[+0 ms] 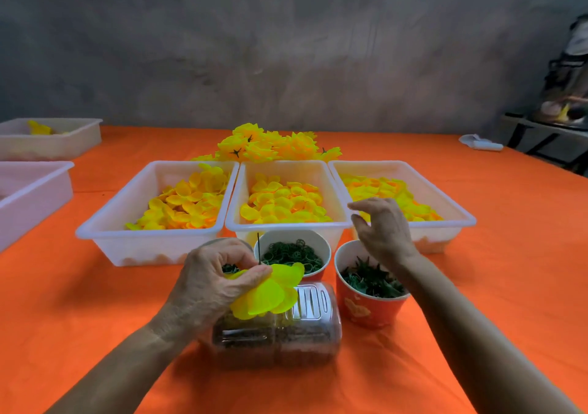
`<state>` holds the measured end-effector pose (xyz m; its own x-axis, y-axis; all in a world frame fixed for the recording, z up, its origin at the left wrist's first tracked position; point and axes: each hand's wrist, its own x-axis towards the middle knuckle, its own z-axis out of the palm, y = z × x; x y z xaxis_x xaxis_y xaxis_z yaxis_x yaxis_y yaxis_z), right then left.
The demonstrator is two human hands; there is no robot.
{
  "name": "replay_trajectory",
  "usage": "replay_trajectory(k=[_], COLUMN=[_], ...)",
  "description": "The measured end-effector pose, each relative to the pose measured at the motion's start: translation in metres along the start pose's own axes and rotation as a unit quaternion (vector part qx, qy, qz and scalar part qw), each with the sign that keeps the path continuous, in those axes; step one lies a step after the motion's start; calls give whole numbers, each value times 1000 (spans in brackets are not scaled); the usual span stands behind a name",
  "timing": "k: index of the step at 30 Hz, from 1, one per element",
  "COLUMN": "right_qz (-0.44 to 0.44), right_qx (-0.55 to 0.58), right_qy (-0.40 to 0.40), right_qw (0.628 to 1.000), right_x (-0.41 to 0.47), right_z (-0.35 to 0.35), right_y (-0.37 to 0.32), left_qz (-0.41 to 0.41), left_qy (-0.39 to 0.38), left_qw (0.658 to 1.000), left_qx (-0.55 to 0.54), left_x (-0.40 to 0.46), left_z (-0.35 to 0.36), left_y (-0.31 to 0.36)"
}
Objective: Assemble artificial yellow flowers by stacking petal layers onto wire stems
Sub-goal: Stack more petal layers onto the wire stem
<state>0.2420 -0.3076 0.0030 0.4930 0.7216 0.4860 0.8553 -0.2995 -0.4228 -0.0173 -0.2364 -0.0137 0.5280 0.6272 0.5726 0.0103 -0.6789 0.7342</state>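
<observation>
Far left of your fingers: two pale trays, the farther tray (63,139) with a scrap of yellow in it, the nearer tray (35,197) partly out of view. Both sit on the orange tablecloth (95,318).

Your left hand (216,280) has its fingers curled, thumb and fingertips pinching a wire stem (258,248) that rises straight up from the pinch. A stack of yellow petal layers (270,292) sits on the stem right at your fingertips and fans out to their right and below. Under that hand lies a clear plastic jar (280,334) on its side, brownish contents inside.

Beyond your left fingers, three white bins stand in a row, sides touching: left bin (101,232), middle bin (286,168), right bin (461,216), each holding loose yellow petals. Behind the bins lies a heap of finished yellow flowers (270,146).

Just right of the pinch stands a paper cup of green rings (292,254). Further right, a red cup of green calyx pieces (372,292).

Your right hand (381,225) hovers over the near left corner of the right bin, fingers spread and loosely bent, holding nothing; its wrist is above the red cup.

Far right, well apart from your fingers: a white cloth (480,143) on the table edge.
</observation>
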Motion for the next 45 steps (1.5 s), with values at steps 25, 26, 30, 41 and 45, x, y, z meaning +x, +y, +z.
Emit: replay_trajectory(k=[25,26,30,41,45], right_qz=[178,181,188,231,244], right_qx=[-198,-196,-191,88,208], right_qy=[-247,-241,-154,91,153], right_qw=[932,933,951,965,935], right_x=[91,91,90,75,70], right_z=[33,33,40,33,31], right_y=[53,54,55,63,62], left_qz=[2,3,1,0,5], left_qy=[-3,-4,-3,3,5], left_qw=[1000,1000,1000,1000,1000], left_qx=[12,14,12,7,13], left_x=[1,1,0,0,1], left_z=[-4,-4,-4,-3,-3], left_y=[7,7,9,10,8])
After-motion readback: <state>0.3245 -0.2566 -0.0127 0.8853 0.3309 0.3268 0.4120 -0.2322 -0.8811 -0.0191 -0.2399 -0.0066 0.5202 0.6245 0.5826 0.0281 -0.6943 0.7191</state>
